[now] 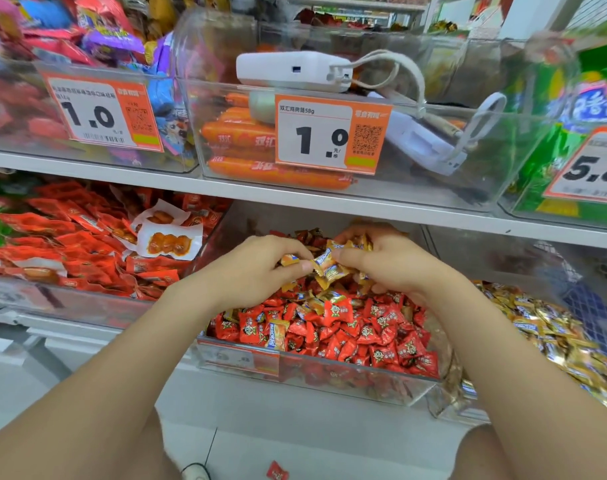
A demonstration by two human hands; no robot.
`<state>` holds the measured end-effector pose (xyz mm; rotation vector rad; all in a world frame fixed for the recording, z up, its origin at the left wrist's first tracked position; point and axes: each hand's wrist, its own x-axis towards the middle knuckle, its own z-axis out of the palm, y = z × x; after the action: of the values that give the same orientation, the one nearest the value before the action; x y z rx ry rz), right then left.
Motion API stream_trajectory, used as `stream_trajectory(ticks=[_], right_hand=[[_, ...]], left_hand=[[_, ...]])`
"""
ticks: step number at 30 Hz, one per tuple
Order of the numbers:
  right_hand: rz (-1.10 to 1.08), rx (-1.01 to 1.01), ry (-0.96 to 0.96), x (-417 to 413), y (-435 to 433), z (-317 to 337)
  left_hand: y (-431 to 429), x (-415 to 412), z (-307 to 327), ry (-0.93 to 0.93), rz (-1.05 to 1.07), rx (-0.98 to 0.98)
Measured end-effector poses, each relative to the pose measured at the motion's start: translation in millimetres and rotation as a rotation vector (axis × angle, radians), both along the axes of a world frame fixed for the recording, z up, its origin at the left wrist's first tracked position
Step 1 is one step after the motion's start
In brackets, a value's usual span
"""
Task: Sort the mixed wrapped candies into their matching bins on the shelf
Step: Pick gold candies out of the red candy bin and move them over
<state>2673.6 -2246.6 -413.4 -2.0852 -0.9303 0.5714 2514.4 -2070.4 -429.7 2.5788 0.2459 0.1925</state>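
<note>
A clear middle bin (pixel 316 374) on the lower shelf holds mostly red wrapped candies (pixel 375 327) with some gold ones mixed in. Both hands are inside it, near its back. My left hand (pixel 257 268) pinches a gold wrapped candy (pixel 326 266) at its fingertips. My right hand (pixel 388 263) is curled around several gold candies (pixel 355 244) and also touches the pinched one. The bin to the right (pixel 449 403) is filled with gold wrapped candies (pixel 551 330).
The left bin holds red snack packets (pixel 87 237). On the upper shelf a bin holds orange sausages (pixel 246 140) behind a 1.0 price tag (pixel 330 135), with a white power bank (pixel 291 71) and cable on top. One red candy (pixel 277 471) lies on the floor.
</note>
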Motion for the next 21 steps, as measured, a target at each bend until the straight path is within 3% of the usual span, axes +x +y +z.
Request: stream_trajectory(ticks=[10,16,21], right_hand=[[-0.020,0.128,0.288,-14,-9,2],[-0.064,0.029,0.052,-15,-27,13],[0.043,0.180,0.340,-21,-67,29]], left_hand=[[-18,10,1,0.048,0.012,-0.277],[-19,8,-4,-0.023,0.176,-0.161],[-39,-1,-1,-0.103,0.204,-0.246]])
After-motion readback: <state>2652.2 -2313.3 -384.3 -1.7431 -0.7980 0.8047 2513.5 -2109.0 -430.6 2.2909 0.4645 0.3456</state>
